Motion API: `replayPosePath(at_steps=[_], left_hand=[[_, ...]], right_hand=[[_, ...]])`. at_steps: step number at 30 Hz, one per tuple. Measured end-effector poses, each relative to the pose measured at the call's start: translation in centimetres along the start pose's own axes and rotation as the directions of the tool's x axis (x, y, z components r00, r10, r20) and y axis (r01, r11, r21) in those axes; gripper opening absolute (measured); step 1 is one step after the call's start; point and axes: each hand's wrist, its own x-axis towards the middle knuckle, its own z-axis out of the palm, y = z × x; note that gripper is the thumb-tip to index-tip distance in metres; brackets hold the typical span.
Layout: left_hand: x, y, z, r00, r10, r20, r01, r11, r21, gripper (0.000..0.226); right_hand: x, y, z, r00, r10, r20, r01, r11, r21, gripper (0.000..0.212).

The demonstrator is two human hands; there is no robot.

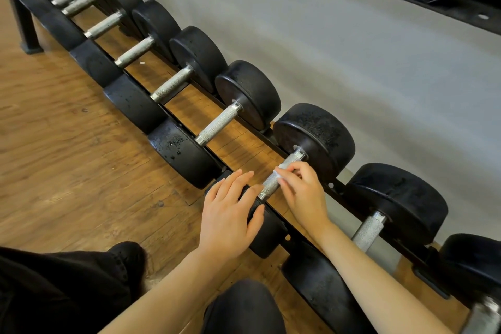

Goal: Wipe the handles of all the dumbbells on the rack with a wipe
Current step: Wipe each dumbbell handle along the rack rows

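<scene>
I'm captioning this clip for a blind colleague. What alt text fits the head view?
A person's right hand presses a white wipe onto a dumbbell's knurled metal handle, while the left hand rests flat on its near black weight. More dumbbells line the long rack above a wood floor.

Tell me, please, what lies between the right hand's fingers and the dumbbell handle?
A small white wipe, pressed by the right hand onto the handle, in the head view.
</scene>
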Motion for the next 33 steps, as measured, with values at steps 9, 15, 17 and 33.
replayPosePath(at_steps=[9,15,17,33], left_hand=[[0.0,0.0,-0.1,1.000,0.010,-0.021,-0.011,0.999,-0.036,0.038],[0.0,0.1,-0.2,1.000,0.002,-0.009,-0.002,0.999,-0.036,0.038],[-0.1,0.0,-0.2,1.000,0.004,-0.005,-0.005,0.999,-0.033,0.038],[-0.1,0.0,-0.4,1.000,0.006,0.018,-0.006,1.000,-0.028,0.039]], right_hand=[[-0.4,0.2,-1.0,0.980,0.197,-0.023,-0.192,0.971,0.141,0.027],[-0.5,-0.1,-0.7,0.994,0.078,0.072,-0.090,0.979,0.181,0.029],[-0.3,0.2,-1.0,0.987,0.157,0.036,-0.161,0.962,0.219,0.027],[-0.6,-0.5,-1.1,0.982,0.185,0.037,-0.188,0.954,0.235,0.030]])
